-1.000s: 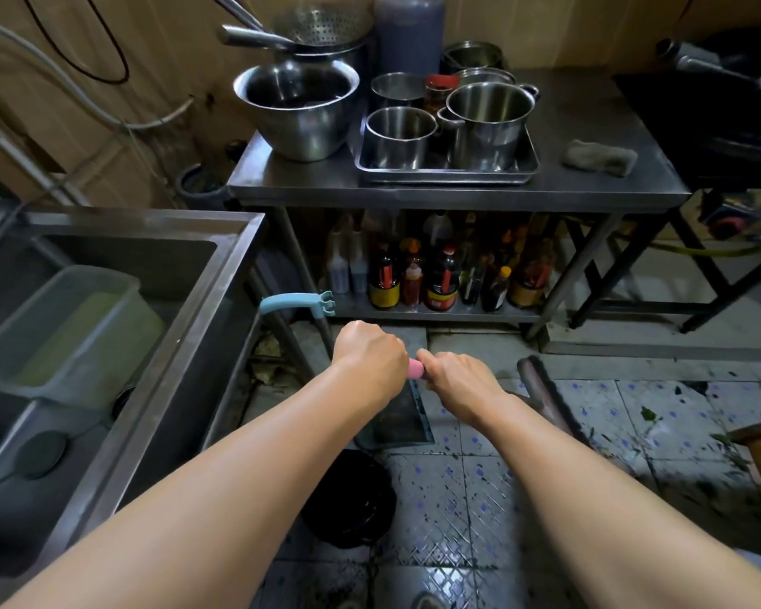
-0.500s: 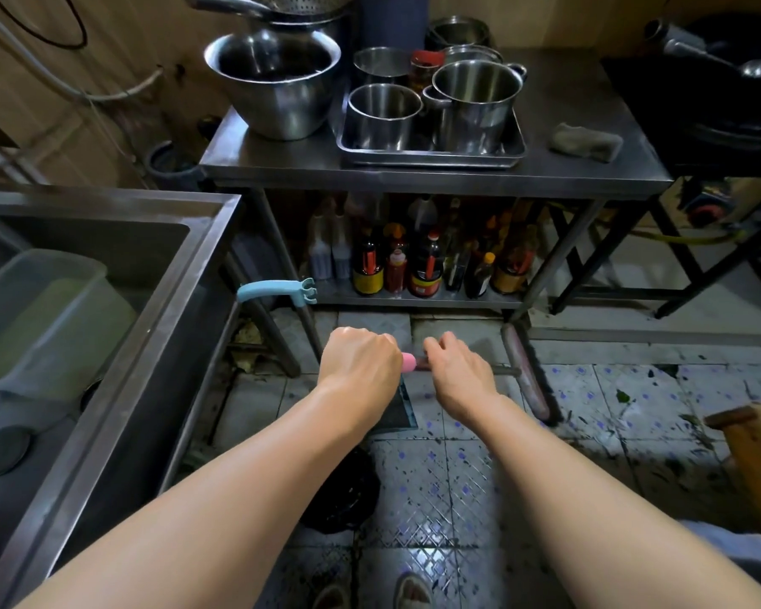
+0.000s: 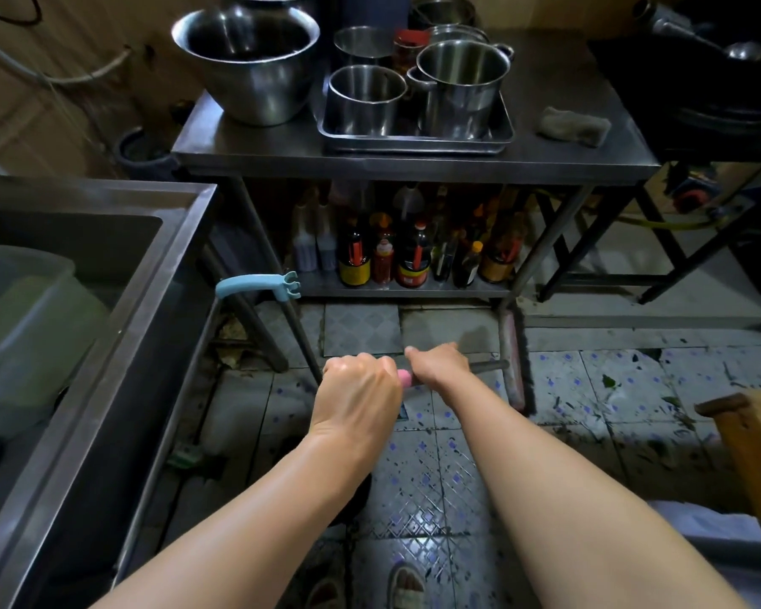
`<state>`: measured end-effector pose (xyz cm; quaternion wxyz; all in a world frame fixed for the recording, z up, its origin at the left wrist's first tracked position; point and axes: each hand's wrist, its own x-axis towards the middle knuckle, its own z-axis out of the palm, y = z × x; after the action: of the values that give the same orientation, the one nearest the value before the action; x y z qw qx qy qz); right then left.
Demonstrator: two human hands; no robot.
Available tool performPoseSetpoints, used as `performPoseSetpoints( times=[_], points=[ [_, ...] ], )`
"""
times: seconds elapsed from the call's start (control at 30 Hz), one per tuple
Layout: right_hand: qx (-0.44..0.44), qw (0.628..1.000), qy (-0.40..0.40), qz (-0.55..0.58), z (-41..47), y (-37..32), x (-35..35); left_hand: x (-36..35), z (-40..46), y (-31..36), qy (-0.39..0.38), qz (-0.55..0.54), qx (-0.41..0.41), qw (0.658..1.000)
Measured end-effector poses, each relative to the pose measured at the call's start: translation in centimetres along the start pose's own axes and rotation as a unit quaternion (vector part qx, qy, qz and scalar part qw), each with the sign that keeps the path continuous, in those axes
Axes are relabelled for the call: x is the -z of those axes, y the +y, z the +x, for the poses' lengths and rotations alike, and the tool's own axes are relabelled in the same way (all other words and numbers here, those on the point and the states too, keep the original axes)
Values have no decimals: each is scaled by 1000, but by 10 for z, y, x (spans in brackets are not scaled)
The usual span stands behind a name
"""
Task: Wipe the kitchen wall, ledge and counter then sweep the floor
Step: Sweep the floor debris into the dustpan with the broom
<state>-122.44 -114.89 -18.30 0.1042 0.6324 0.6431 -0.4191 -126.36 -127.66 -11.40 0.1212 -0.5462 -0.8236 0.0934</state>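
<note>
Both hands grip a broom by its handle, whose pink end (image 3: 404, 378) shows between them. My left hand (image 3: 357, 389) is closed over the top of the handle. My right hand (image 3: 439, 363) holds it just beyond, towards the head. The grey shaft (image 3: 489, 366) runs right to the broom head (image 3: 517, 360), pink with dark bristles, standing on the tiled floor (image 3: 598, 389) by the steel table's front right leg. Green scraps litter the tiles to the right. A grey cloth (image 3: 573, 124) lies on the steel counter (image 3: 255, 145).
A steel sink (image 3: 106, 336) with a plastic tub fills the left. A light blue dustpan handle (image 3: 255, 285) sticks out beside it. Pots and a bowl (image 3: 247, 59) crowd the counter; bottles (image 3: 414, 261) line its lower shelf. A wooden block (image 3: 752, 450) stands at right, a wok (image 3: 730, 50) behind.
The broom head has swung from slanted to nearly upright and moved toward the table leg. Both hands stay on the handle. The view has tilted down, showing feet in sandals.
</note>
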Motion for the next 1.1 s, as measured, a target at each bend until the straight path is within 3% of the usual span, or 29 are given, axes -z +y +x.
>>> performPoseSetpoints(
  times=[0.23,0.37,0.5,0.63,0.97,1.1],
  points=[
    [-32,999,-17,-31,13,3,-11,-11,-8,10,23,-15,-5,1000],
    [-66,997,-22,21,28,7,-20,-21,-11,15,35,-6,8,999],
    [-57,998,13,-9,31,11,-14,-21,-11,22,54,-41,19,998],
    [-77,993,70,51,38,16,-4,-18,-4,33,46,-89,17,995],
    [-145,955,135,222,63,50,46,-18,23,83,-77,-175,-38,981],
    [-138,956,163,202,75,71,65,-11,42,108,-156,-158,-46,974]
  ],
)
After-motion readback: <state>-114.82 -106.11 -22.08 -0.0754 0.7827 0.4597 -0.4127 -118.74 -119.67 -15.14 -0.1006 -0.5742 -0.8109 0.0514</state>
